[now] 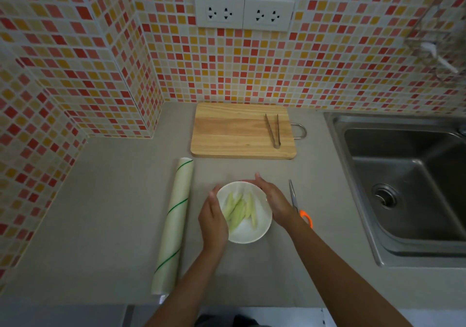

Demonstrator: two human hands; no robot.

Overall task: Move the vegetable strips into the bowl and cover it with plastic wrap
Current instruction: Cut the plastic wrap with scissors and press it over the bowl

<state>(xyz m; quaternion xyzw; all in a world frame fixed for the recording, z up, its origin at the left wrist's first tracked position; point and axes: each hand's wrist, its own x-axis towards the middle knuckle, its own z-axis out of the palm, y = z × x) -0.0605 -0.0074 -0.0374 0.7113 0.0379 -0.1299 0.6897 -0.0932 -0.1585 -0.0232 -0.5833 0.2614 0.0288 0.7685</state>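
**Both hands cupped on the bowl, strips inside**

White bowl (245, 228) sits on the grey surface (106, 225), near centre. Pale green vegetable strips (238, 209) lie inside it, roughly side by side, running near to far. A faint sheen over the mouth of the bowl may be plastic film; cannot tell for sure.

Left hand (213, 219) is pressed against the bowl's left wall, fingers curved along the rim, grasping the bowl. Right hand (271, 196) wraps the far-right rim in the same way, palm against the side. Neither is clenched into a fist; both are curled to the bowl's shape.

Plastic wrap roll (174, 225), with thin green stripes, lies on the surface just left of the left hand, its long axis running near to far, not touching the bowl.

Scissors (298, 204) with orange handles lie to the right of the bowl, partly hidden under the right wrist.

Wooden cutting board (234, 132) lies farther back, against the tiled wall (75, 49). Metal tongs (273, 130) rest on its right part.

Steel sink (403, 188) takes up the right side.
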